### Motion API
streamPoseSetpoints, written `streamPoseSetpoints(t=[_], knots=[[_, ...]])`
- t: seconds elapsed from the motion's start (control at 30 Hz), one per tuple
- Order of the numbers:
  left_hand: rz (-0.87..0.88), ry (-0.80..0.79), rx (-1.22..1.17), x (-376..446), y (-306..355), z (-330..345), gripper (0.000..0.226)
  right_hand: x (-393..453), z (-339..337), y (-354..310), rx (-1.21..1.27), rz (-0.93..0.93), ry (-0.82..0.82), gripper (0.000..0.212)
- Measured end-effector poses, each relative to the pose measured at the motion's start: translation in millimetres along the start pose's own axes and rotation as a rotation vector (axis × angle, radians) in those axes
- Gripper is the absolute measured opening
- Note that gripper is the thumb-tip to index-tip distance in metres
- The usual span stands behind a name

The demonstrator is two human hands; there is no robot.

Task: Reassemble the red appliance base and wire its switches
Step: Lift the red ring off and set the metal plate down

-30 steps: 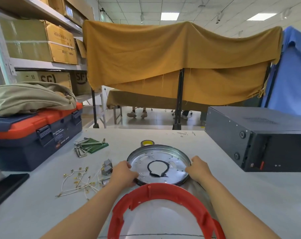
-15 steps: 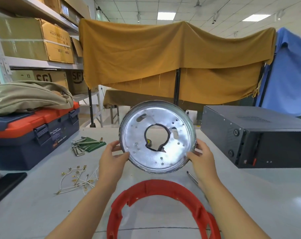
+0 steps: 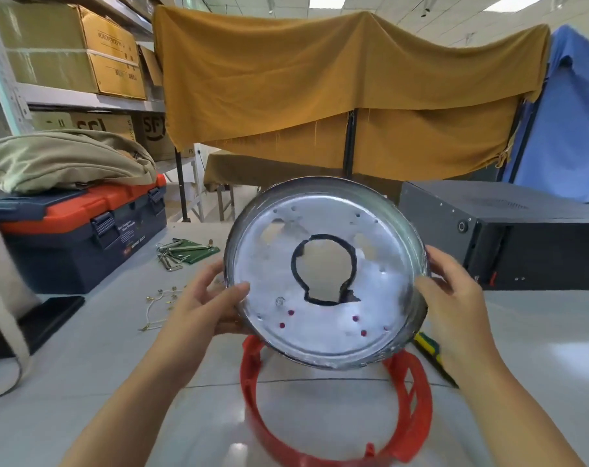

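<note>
A round silver metal plate (image 3: 323, 318) with a keyhole-shaped cutout is held up on edge above the table, its face toward me. My left hand (image 3: 207, 305) grips its left rim, thumb on the face and fingers behind. My right hand (image 3: 455, 298) grips its right rim. Below it the red plastic base ring (image 3: 418, 392) lies flat on the table, its far side hidden by the plate. White wires with brass terminals (image 3: 158, 308) lie on the table to the left.
A blue and orange toolbox (image 3: 84, 237) with a beige bag on it stands at the left. Hex keys on a green pouch (image 3: 185, 252) lie behind the wires. A black metal box (image 3: 508, 237) fills the right. A yellow-green tool handle (image 3: 429, 348) lies near my right wrist.
I lifted the metal plate off the table, tilted it upright and brought it closer, above the red ring. Both hands stayed on its rim.
</note>
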State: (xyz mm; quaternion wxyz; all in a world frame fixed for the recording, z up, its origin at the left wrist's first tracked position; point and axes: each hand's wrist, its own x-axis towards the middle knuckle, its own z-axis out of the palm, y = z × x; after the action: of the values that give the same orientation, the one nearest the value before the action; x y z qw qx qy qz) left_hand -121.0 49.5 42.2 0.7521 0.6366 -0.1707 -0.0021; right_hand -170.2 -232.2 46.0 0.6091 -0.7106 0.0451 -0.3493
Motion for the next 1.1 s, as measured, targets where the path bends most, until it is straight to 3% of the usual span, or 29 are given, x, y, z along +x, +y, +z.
streamPoseSetpoints(t=[0.23, 0.37, 0.47, 0.57, 0.67, 0.7, 0.8, 1.1], knots=[[-0.175, -0.058, 0.030, -3.1, 6.4, -5.8, 0.039, -2.2, -15.8, 4.3, -0.007, 0.314, -0.177, 0.026], [-0.281, -0.035, 0.177, -8.3, -7.4, -21.7, 0.037, -10.7, -27.6, 16.2, 0.014, 0.328, -0.208, 0.037], [-0.341, -0.009, 0.399, -16.3, -21.9, -29.1, 0.022, -17.5, -36.6, 23.1, -0.026, 0.347, -0.253, 0.040], [-0.402, -0.078, 0.522, -24.0, -31.3, -28.3, 0.018, -23.9, -42.1, 26.0, -0.076, 0.312, -0.283, 0.044], [-0.433, -0.157, 0.511, -28.1, -33.2, -21.4, 0.014, -29.9, -39.2, 26.4, -0.113, 0.266, -0.323, 0.047], [-0.439, -0.164, 0.507, -27.8, -33.7, -20.0, 0.022, -31.5, -37.4, 26.8, -0.128, 0.257, -0.327, 0.048], [-0.441, -0.161, 0.508, -24.2, -35.0, -18.9, 0.034, -32.7, -34.4, 28.6, -0.161, 0.236, -0.347, 0.048], [-0.481, -0.155, 0.429, -22.1, -42.3, -20.7, 0.036, -17.2, -34.3, 36.9, -0.125, 0.246, -0.490, 0.055]])
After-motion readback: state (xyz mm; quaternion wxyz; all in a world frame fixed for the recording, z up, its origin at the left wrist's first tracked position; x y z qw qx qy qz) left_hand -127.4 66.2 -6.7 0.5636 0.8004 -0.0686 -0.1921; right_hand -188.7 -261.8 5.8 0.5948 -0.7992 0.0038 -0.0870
